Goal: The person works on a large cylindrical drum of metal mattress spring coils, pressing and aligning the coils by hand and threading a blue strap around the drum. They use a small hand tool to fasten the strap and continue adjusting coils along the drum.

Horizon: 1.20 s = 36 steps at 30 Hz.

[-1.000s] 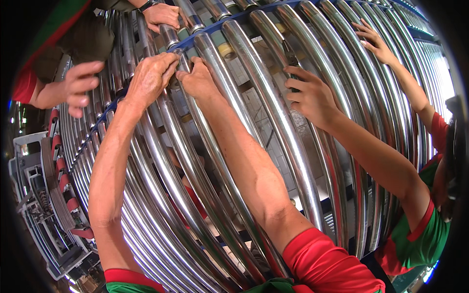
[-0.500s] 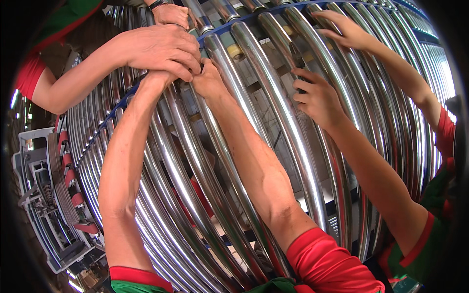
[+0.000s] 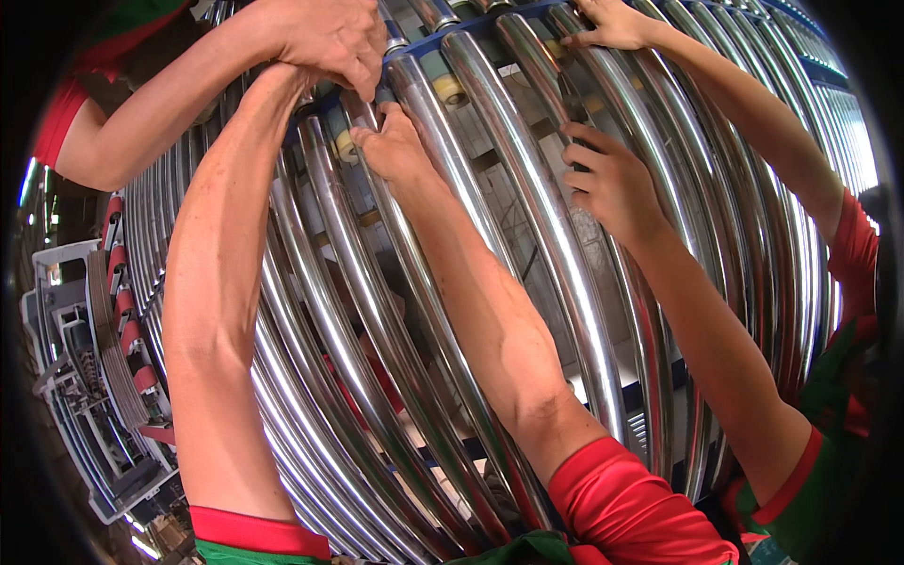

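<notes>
Shiny metal rollers lie side by side in a blue frame [image 3: 428, 42]. At the far end of one metal roller [image 3: 400, 226], my right hand [image 3: 391, 149] is closed round it, thumb on the left side. My left hand [image 3: 299, 83] reaches to the far edge of the rollers. Another person's hand [image 3: 334, 38] lies over it, so its fingers are hidden. That person's fingertips point down near my right hand's fingers.
From the right, another person's hand [image 3: 612, 174] grips a dark tool [image 3: 572, 102] between rollers. A second hand [image 3: 612, 26] from that side rests on the roller tops. Yellow-ended parts [image 3: 450, 90] show below gaps. Grey machinery [image 3: 89, 377] stands at left.
My left hand and the other person's hand over it have moved up and away from my right hand. At upper right, the reaching hand has shifted up and left.
</notes>
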Motion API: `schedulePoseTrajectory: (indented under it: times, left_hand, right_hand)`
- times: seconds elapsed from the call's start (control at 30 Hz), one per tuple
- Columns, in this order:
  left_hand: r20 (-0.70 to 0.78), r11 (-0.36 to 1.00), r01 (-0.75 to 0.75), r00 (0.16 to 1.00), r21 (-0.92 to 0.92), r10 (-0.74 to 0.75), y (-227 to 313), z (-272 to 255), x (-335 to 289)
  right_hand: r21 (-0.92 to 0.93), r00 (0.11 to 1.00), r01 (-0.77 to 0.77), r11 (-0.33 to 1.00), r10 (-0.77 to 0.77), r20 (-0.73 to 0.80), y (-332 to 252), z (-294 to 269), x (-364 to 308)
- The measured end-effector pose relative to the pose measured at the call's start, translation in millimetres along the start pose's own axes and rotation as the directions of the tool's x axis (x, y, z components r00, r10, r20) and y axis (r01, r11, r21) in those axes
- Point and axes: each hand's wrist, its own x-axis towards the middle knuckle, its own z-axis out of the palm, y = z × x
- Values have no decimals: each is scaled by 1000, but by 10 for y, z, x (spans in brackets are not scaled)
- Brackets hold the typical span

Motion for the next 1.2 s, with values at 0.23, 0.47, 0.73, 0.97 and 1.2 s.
schedulePoseTrajectory:
  times: [0.23,0.47,0.73,0.97,1.2]
  left_hand:
    - [-198,869,-338,883,362,426,362,703,-682]
    - [19,844,234,966,-482,-258,166,360,-620]
    - [160,774,257,966,-579,-201,-51,197,-392]
    - [45,673,273,941,-687,-336,-108,389,-428]
    - [-107,871,153,968,-467,-227,66,379,-574]
  right_hand:
    - [-6,987,151,989,-151,-50,112,54,105]
    - [-99,986,152,983,-158,-56,36,39,50]
    - [-41,999,46,998,-47,-13,-52,-21,-42]
    - [-34,999,33,999,-34,-16,-56,6,-15]
    - [-55,998,54,997,-56,-28,-61,-6,-38]
